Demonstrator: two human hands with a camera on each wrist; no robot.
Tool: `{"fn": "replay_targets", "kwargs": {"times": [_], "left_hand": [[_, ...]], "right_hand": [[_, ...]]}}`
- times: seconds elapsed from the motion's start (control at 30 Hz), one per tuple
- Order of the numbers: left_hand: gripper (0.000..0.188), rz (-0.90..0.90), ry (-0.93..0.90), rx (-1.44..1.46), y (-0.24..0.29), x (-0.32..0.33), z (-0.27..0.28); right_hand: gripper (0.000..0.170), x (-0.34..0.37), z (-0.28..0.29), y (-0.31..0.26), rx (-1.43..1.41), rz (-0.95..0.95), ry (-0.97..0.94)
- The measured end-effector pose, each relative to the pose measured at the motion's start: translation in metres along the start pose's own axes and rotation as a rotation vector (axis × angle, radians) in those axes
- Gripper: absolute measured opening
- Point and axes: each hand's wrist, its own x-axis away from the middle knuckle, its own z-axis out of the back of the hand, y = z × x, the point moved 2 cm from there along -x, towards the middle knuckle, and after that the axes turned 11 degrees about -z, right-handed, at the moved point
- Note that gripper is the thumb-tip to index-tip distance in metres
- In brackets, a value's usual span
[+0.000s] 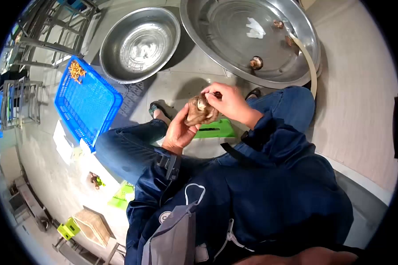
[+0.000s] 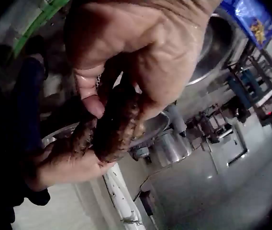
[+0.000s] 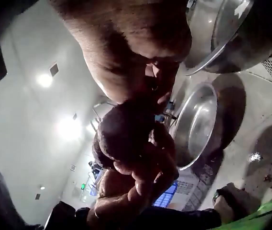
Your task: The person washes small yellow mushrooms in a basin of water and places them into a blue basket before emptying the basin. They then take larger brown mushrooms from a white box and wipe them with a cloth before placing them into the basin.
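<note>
My left hand (image 1: pixel 180 132) holds a large brown mushroom (image 1: pixel 198 115) with its pale stem side turned up, above the gap between my knees. Over it, my right hand (image 1: pixel 233 105) bends in from the right, thumb and fingertips pinching at the mushroom's top edge by the stem. In the left wrist view the dark, rough mushroom (image 2: pixel 119 129) sits between both hands, the fingers curled about it. The right wrist view shows its rounded cap (image 3: pixel 124 132) in deep shadow, the left fingers wrapped round from below. What lies between the right fingertips is largely hidden.
A wide metal basin (image 1: pixel 221 48) ahead holds a few mushrooms (image 1: pixel 256 62), a white scrap (image 1: pixel 255 28) and a hose (image 1: pixel 308 57). Left of it stands a smaller metal basin (image 1: pixel 139 48). A blue basket (image 1: pixel 86 104) with yellowish-brown pieces (image 1: pixel 76 70) is beside my left knee. A green stool (image 1: pixel 219 129) lies below my hands.
</note>
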Motion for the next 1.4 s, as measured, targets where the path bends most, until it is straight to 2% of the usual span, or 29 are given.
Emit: {"fn": "replay_targets", "kwargs": {"times": [0.07,0.17,0.27,0.3,0.4,0.53,0.7,0.8,0.83,0.93,1.1,1.2,1.23,1.33,1.4], "left_hand": [[0.032,0.082,-0.039,0.197,-0.003,-0.002,0.009],[0.04,0.09,0.009,0.215,-0.005,0.01,0.001],[0.046,0.04,0.006,0.121,0.0,0.013,-0.013],[0.044,0.026,0.014,0.166,0.0,0.009,-0.001],[0.043,-0.112,-0.064,-0.018,0.001,0.008,0.011],[0.027,-0.206,-0.031,-0.233,0.013,0.009,0.013],[0.031,-0.248,0.049,-0.341,0.01,0.011,0.01],[0.028,-0.241,0.042,-0.448,0.011,0.011,0.013],[0.027,-0.238,0.035,-0.484,0.011,0.011,0.014],[0.028,-0.208,0.025,-0.494,0.011,0.012,0.011],[0.03,-0.258,0.049,-0.707,0.008,0.006,0.019],[0.028,-0.206,0.039,-0.588,0.009,0.008,0.016],[0.034,-0.243,0.066,-0.591,0.008,0.008,0.017],[0.036,-0.31,0.046,-0.799,0.007,0.003,0.029],[0.036,-0.295,0.067,-0.812,0.008,0.006,0.021]], "right_hand": [[0.015,0.002,-0.005,0.004,0.086,0.015,0.003],[0.014,0.002,-0.01,0.006,0.259,0.169,-0.031],[0.013,0.003,-0.011,0.007,0.191,0.173,-0.034],[0.013,0.005,-0.009,0.004,0.184,0.167,-0.032],[0.014,0.006,-0.007,0.003,0.182,0.183,-0.054],[0.018,0.004,-0.002,0.003,0.161,0.152,-0.137],[0.017,0.005,-0.006,0.003,0.18,0.295,-0.241],[0.016,0.005,-0.005,0.006,0.239,0.278,-0.296],[0.021,0.004,-0.005,0.004,0.273,0.248,-0.303],[0.021,0.001,-0.001,0.007,0.238,0.114,-0.353],[0.023,0.005,-0.009,0.013,0.312,0.166,-0.313],[0.023,-0.002,-0.006,0.014,0.202,-0.069,-0.306],[0.022,-0.003,-0.005,0.014,0.177,-0.068,-0.303],[0.02,-0.001,-0.018,0.03,0.288,0.212,-0.277],[0.022,-0.001,-0.019,0.029,0.329,0.071,-0.256]]}}
